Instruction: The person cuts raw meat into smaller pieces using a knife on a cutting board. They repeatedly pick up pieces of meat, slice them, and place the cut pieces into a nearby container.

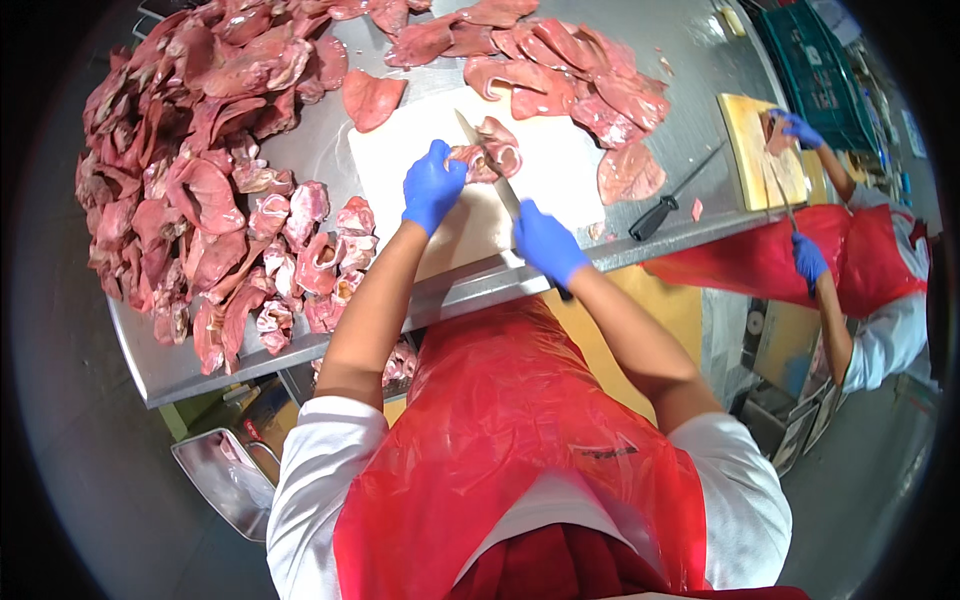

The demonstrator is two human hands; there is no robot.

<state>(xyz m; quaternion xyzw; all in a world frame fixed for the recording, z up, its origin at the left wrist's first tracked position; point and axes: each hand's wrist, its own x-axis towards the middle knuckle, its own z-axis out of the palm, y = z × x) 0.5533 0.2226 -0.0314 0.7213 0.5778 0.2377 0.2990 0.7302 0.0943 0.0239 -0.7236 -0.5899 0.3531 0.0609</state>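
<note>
From my end of the feed, the pink, curled piece of meat (505,158) sits on the white rectangular cutting board (560,180), near the middle of the steel bench's (700,110) near edge. Its long axis runs roughly along that edge; being curled, it shows me no clear front. The long steel-bladed knife (507,198) lies across it, tip toward the board's far edge, leaning left.

The blue-gloved left hand (433,187) has its fingers bunched at the meat's left end; whether they pinch it, I cannot tell. The blue-gloved right hand (548,243) wraps the knife's handle.

I judge this piece part-cut. Flat red slabs (560,60) along the bench's far edge look finished; the big red heap (200,180) by its left edge seems left to do. The black-handled sharpening rod (655,217) rests right of the board.
</note>
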